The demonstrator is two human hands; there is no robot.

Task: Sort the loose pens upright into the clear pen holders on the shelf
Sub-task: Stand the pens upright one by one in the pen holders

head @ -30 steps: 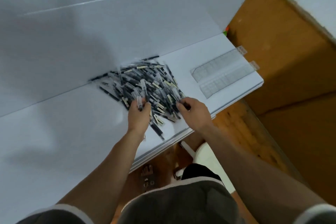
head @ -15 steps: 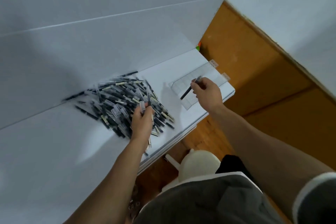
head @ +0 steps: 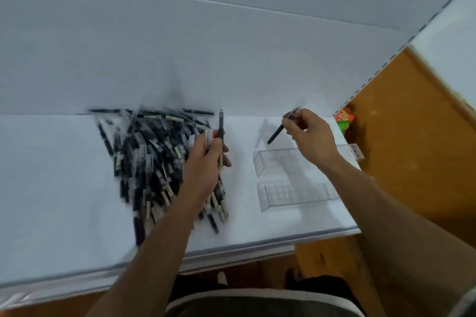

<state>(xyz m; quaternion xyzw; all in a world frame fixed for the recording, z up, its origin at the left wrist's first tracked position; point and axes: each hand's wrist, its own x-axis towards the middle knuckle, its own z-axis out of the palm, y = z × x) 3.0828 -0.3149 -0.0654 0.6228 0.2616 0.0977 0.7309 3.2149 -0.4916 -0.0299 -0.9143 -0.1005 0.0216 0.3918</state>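
A heap of loose black pens (head: 152,152) lies on the white shelf (head: 56,188), reaching back to the wall. My left hand (head: 206,159) sits over the heap's right edge and grips a few pens (head: 220,134) that stick up out of my fist. My right hand (head: 309,136) hovers above the two clear pen holders and pinches a single black pen (head: 279,129), slanted with its lower end down to the left. The rear clear holder (head: 273,162) and the front clear holder (head: 296,194) stand side by side on the shelf's right part.
The shelf's front edge (head: 231,249) runs across the lower view. A white back wall (head: 231,59) rises behind the heap. An orange and green packet (head: 344,121) lies past the shelf's right end, beside brown board (head: 412,149). My knees show at the bottom.
My right hand carried one pen from the heap over to the clear holders. My left hand lifted a few pens off the heap. The camera view swung round to face the shelf.
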